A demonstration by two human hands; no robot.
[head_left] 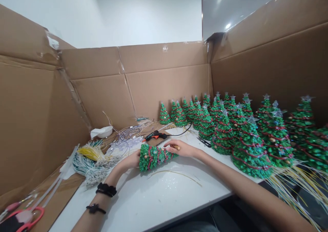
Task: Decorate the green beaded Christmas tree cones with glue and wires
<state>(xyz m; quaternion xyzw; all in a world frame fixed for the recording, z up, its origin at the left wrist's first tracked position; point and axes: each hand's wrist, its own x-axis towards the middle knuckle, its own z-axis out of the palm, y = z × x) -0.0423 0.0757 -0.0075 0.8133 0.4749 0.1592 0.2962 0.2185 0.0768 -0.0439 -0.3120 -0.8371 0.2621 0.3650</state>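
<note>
The left grip clamps the toy tree on its side, holding it still. The right grip pinches a gold bead.

Left grip and right grip around a small green tree on the white counter.

The left grip cupped the tree's wide base, and the right fingers curled near its tip around a small gold piece. The tree lay tilted on its side, wound with red strands and dotted with gold beads. A hot glue gun lay just beyond it, its black cord trailing right. At the left, bundles of yellow and pale wire strands rested on brown cardboard. Rows of similar trees, topped with silver stars, stood at the right against cardboard walls. Black bands circled the left wrist.
</note>
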